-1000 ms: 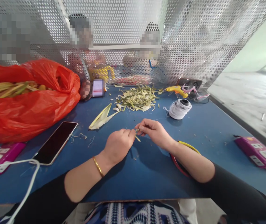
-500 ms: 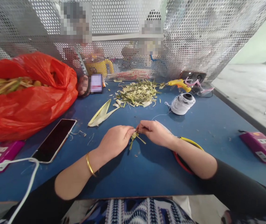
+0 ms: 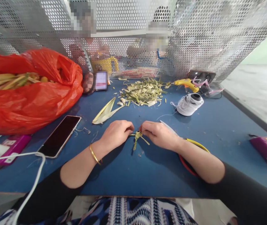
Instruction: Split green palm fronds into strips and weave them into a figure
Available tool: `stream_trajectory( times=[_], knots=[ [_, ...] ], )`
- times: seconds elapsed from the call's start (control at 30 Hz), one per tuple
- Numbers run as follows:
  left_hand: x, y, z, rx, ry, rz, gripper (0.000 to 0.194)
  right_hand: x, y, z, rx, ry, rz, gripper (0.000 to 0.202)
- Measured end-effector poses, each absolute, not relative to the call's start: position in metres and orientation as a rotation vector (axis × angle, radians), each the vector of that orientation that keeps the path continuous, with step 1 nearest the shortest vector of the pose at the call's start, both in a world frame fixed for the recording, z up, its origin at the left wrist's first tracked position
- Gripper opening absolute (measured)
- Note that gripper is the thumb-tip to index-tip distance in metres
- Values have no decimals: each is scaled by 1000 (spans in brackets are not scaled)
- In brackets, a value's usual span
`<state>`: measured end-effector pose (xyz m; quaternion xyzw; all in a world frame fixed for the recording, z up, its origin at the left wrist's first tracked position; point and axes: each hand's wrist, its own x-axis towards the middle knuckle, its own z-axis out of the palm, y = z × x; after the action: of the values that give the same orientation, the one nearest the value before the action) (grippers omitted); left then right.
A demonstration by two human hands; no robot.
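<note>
A blue table is filling the view below a perforated metal screen, and a heap of leaf scraps is lying near the screen. A small figure of knotted leaf strips is sitting low in front of the person, between the two hands. The right hand is pinching it at its upper edge. The left hand is curling its fingers inward at a strip pointing its way; whether they are gripping that strip or a thread, I cannot tell.

The strips are looking thin and dry, so a hard or uneven pull could be splitting one, and a slack pinch could be letting the knot loosen. Scissors are lying under the right forearm, with the blade showing beside the hand; a careless sideways sweep could be nicking skin or pushing them along. Thread is trailing from the white spool towards the right hand, where it could be snagging on the blade.
</note>
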<state>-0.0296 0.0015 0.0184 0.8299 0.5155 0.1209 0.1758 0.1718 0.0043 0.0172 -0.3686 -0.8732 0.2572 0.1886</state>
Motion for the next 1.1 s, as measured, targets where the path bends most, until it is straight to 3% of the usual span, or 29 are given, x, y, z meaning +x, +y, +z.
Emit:
stream_trajectory(
  times=[0.5, 0.8, 1.1],
  knots=[
    [-28, 4, 23, 2904, 1416, 120, 16, 173, 6, 16, -817, -2579, 620, 22],
    [-24, 7, 16, 2073, 1254, 616, 22, 174, 7, 19, -993, -2516, 751, 18],
    [-14, 3, 16, 1384, 1183, 608, 26, 173, 6, 22, -1020, -2493, 829, 16]
  ],
)
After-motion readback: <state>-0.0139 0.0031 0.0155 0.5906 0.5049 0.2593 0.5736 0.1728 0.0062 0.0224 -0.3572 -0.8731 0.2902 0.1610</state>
